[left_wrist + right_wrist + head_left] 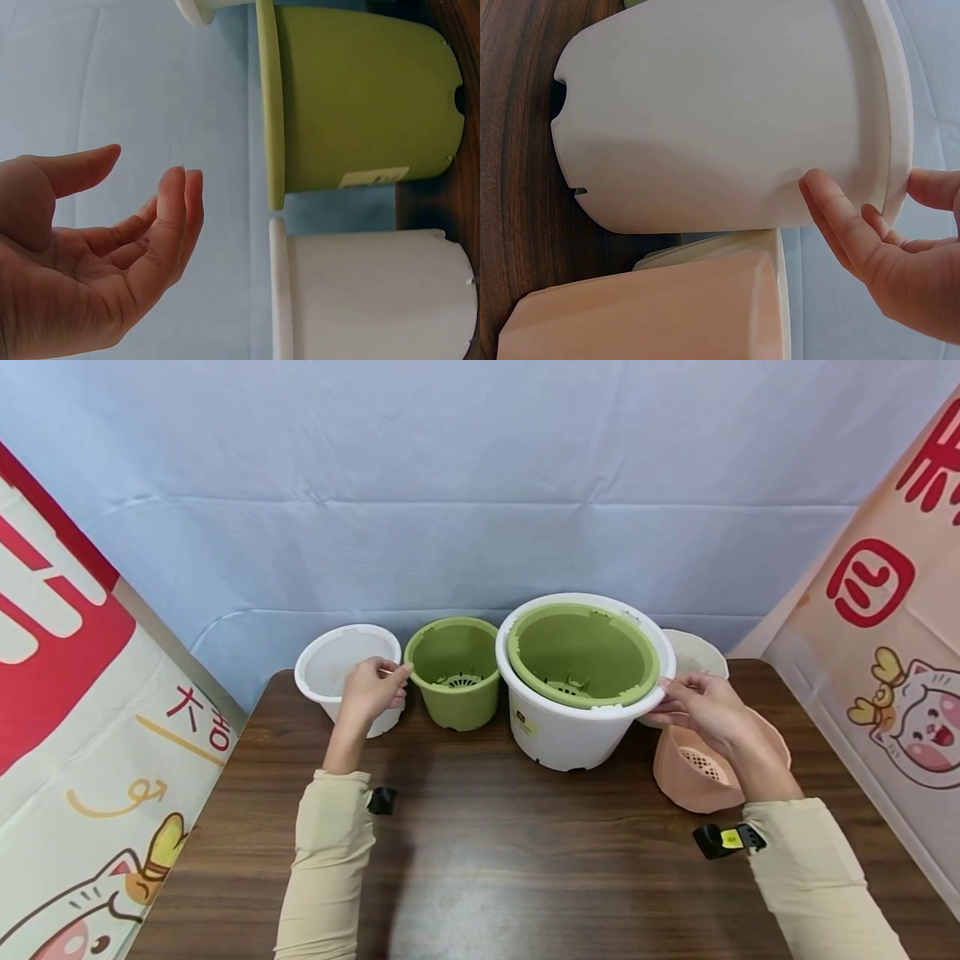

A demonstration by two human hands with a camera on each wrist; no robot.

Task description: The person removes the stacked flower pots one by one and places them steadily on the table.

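My right hand (708,710) grips the right rim of a large white flower pot (558,743), thumb at the rim and fingers under it against the outer wall. A green pot (585,647) sits inside that white pot. In the right wrist view the white pot (727,112) stands upright on the table. My left hand (372,689) hovers in front of a smaller white pot (330,656) and beside a small green pot (459,703). The left wrist view shows the left hand (112,262) with relaxed fingers, holding nothing and apart from both pots.
On the right, a peach pot (678,781) with a perforated bottom lies partly under my right forearm. A cream pot (701,653) stands behind it. The pots line the back of the brown wooden table (525,868), before a pale blue cloth backdrop (450,485).
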